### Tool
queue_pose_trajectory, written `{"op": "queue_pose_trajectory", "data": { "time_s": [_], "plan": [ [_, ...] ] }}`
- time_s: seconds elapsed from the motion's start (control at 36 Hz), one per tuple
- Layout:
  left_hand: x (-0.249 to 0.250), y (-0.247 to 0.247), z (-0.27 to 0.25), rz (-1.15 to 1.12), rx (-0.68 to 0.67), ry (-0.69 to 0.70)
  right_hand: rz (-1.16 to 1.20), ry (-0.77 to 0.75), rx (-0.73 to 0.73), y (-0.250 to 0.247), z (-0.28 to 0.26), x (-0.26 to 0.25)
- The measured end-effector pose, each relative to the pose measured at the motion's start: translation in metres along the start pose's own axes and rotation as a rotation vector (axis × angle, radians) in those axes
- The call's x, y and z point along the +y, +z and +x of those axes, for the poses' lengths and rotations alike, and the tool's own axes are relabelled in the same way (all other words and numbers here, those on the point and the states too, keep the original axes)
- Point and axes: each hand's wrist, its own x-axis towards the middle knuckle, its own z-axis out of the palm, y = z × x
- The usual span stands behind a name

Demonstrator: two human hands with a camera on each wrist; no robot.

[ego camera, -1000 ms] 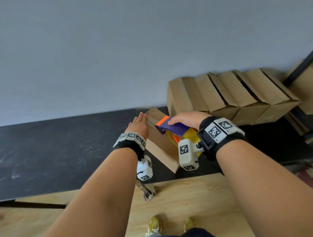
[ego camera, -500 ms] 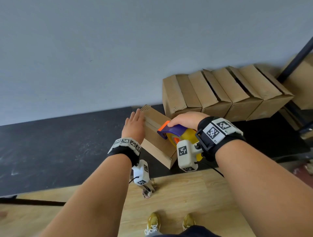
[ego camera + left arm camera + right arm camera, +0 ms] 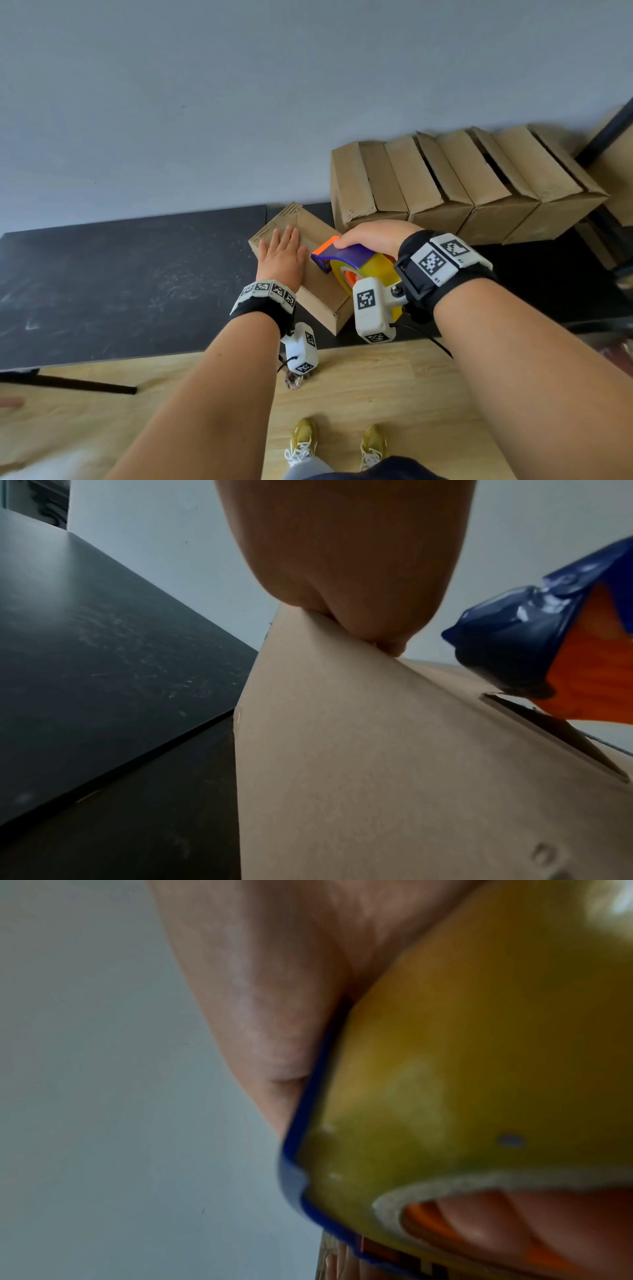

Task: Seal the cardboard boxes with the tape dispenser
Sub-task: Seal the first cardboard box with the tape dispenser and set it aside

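Observation:
A small cardboard box lies at an angle on the black table, near its front edge. My left hand lies flat on the box top with straight fingers, pressing the flap down. My right hand grips the tape dispenser, a blue and orange frame with a yellow tape roll, whose nose rests on the box top beside the left hand. In the left wrist view the left hand's palm meets the box, with the dispenser nose over the flap seam. In the right wrist view my fingers curl into the tape roll.
A row of several cardboard boxes leans against the grey wall at the back right of the table. A dark post stands at the far right. Wooden floor and my shoes lie below the table edge.
My left hand slid up from the box's left side onto its top. The dispenser has drawn back along the box top towards me.

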Motion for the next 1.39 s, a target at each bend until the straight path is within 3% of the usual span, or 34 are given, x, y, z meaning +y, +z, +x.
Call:
{"op": "queue_pose_trajectory", "data": {
  "time_s": [0.17, 0.36, 0.69, 0.86, 1.03, 1.25, 1.39],
  "plan": [
    [-0.002, -0.001, 0.004, -0.016, -0.044, -0.028, -0.009, -0.022, 0.013, 0.002, -0.007, 0.012],
    [0.003, -0.001, 0.007, -0.022, -0.041, -0.052, 0.010, 0.038, -0.110, 0.002, -0.030, 0.049],
    [0.011, 0.003, -0.012, -0.078, 0.156, 0.004, 0.086, 0.083, -0.073, 0.000, -0.036, 0.065],
    [0.014, 0.015, -0.035, -0.110, 0.188, 0.069, 0.119, 0.147, -0.052, 0.003, -0.031, 0.064],
    [0.020, 0.019, -0.050, -0.120, 0.124, 0.167, 0.106, 0.179, -0.042, 0.007, -0.027, 0.066],
    [0.034, 0.015, -0.061, -0.004, -0.083, 0.207, 0.102, 0.168, -0.014, 0.010, -0.031, 0.071],
    [0.043, 0.020, -0.067, 0.124, -0.076, 0.195, 0.131, 0.134, -0.018, 0.009, -0.039, 0.079]
  ]
}}
